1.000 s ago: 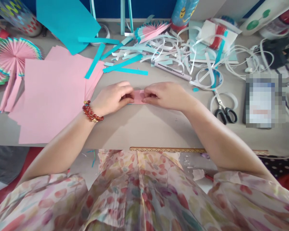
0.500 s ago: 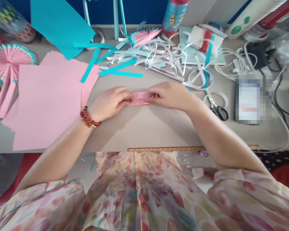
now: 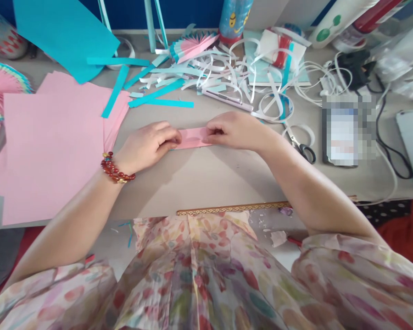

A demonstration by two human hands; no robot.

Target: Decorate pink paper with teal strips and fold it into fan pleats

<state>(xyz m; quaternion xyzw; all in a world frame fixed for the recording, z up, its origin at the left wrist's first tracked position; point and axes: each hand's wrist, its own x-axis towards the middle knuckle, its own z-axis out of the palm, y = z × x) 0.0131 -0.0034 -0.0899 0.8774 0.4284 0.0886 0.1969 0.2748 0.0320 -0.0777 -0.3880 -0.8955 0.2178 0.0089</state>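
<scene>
A narrow piece of folded pink paper [image 3: 193,138] lies low over the table, stretched between my two hands. My left hand [image 3: 153,141], with red beads at the wrist, pinches its left end between thumb and fingers. At the other end, my right hand [image 3: 232,130] grips the paper with curled fingers. A thin blue edge shows under the paper by the left fingertips. Pink sheets [image 3: 55,151] are stacked left of my left hand. Scissors [image 3: 300,145] with black handles rest to the right of my right hand.
White and blue paper scraps [image 3: 223,75] are heaped behind my hands, with a pen [image 3: 227,99] in front of them. A pleated pink fan [image 3: 196,47] sits at the back. A phone [image 3: 341,135] and white cables [image 3: 325,78] lie right. A blue sheet [image 3: 67,36] leans at back left.
The camera view has turned slightly, so most of the scene sits further left. Both hands keep their hold on the pink paper, with little visible change in their pose.
</scene>
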